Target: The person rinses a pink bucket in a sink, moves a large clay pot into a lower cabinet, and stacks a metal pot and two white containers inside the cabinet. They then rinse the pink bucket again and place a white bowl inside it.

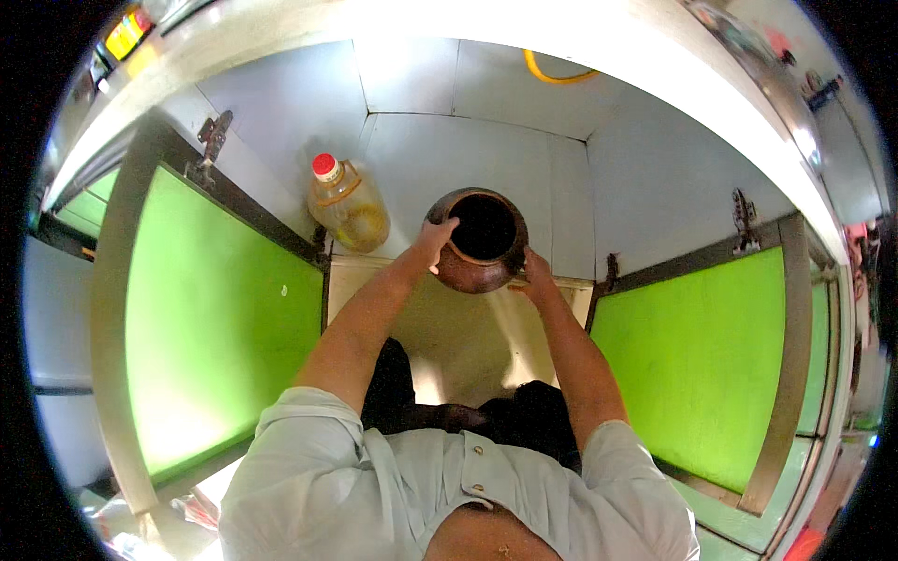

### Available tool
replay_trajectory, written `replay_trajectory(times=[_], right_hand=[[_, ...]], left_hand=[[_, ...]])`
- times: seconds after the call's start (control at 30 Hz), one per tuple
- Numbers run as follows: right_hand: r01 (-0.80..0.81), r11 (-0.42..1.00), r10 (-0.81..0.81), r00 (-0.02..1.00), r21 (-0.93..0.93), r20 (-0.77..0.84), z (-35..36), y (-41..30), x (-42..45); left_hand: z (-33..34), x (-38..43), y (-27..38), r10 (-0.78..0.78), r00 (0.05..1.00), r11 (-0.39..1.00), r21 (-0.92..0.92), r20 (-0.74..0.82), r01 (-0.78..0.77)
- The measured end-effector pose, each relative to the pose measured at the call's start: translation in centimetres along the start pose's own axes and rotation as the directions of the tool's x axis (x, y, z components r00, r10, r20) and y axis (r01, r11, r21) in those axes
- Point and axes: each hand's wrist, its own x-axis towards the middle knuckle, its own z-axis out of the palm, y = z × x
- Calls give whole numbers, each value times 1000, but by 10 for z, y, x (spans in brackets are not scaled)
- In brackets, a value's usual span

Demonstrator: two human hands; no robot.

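A round, dark brown pot (471, 273) with a wide mouth is held between both hands at the front of an open cupboard. My left hand (438, 242) grips its left side, the thumb over the rim. My right hand (534, 270) holds the lower right side, its fingers partly hidden by the pot. The pot's inside looks black, so its contents cannot be told. To the left of the pot, a clear plastic bottle (358, 210) with a red cap stands in the cupboard, with some yellowish stuff showing in its lower part.
Green cupboard doors with dark frames stand open at left (224, 315) and right (694, 357). A pale counter edge (491, 21) arches above the opening. A yellow hose or cable (554, 78) curves at the back wall. Metal latches (745, 221) sit near the door frames.
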Motion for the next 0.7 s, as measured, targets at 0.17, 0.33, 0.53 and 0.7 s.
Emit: replay_trajectory(times=[0.17,0.33,0.53,0.7], right_hand=[[114,989,-99,982,-91,160,-1,3,-11],[249,948,-236,968,-199,87,-38,-11,-39],[316,907,-303,949,-280,88,-105,-32,-70],[335,918,-347,938,-212,-19,-168,-4,-78]], left_hand=[[29,-4,-17,-70,989,994,72,-127,80],[37,-17,-23,353,885,729,682,-305,-56],[58,-32,-16,415,885,-92,977,212,-191],[90,-11,-18,271,879,-344,892,393,-293]])
